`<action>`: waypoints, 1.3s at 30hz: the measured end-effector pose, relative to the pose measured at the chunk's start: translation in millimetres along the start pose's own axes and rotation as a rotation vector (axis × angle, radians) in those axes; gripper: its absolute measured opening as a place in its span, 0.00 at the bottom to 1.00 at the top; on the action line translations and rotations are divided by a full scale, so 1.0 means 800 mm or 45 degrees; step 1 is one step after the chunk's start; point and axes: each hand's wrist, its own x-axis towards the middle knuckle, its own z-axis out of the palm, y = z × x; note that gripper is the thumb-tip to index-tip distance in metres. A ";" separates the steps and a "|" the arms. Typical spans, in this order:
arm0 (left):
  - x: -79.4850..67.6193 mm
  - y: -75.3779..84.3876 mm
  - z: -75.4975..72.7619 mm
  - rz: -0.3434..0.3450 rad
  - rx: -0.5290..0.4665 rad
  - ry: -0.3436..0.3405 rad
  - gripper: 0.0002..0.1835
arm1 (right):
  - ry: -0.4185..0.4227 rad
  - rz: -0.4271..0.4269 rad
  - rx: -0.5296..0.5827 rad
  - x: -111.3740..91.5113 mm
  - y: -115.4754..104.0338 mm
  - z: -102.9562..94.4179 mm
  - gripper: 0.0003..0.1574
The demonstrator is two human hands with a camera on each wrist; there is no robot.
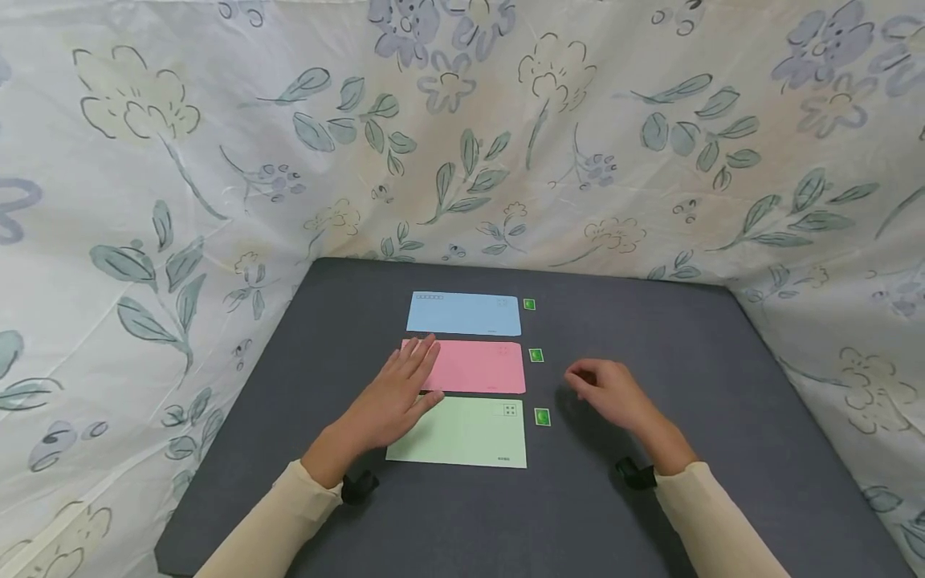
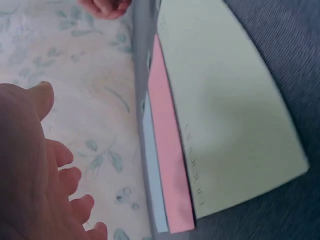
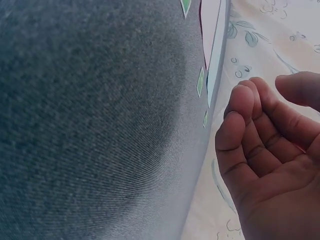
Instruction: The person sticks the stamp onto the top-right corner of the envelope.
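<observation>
Three envelopes lie in a column on the dark table: blue (image 1: 464, 315) at the back, pink (image 1: 480, 368) in the middle, light green (image 1: 466, 433) in front. Beside the right end of each is a small green stamp: back (image 1: 530, 304), middle (image 1: 536, 355), front (image 1: 542, 417). My left hand (image 1: 397, 393) is over the left ends of the pink and green envelopes, partly covering them, its fingers extended. In the left wrist view that hand appears raised above the paper. To the right of the stamps, my right hand (image 1: 610, 392) hovers with loosely curled fingers, holding nothing.
The dark grey table (image 1: 715, 353) extends to both sides of the envelopes. A floral cloth (image 1: 462, 160) hangs behind it and along the sides. Each wrist wears a black strap, the left strap (image 1: 359, 486) near the green envelope's front left corner.
</observation>
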 end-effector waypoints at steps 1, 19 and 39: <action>0.000 0.001 0.003 0.001 0.007 -0.011 0.43 | -0.004 0.001 0.001 0.000 0.000 0.001 0.13; -0.005 0.031 0.033 0.110 0.113 -0.213 0.42 | -0.038 -0.020 0.010 0.004 0.004 0.009 0.06; -0.007 0.053 0.052 0.084 0.137 -0.374 0.45 | -0.087 -0.031 0.003 0.006 0.005 0.019 0.03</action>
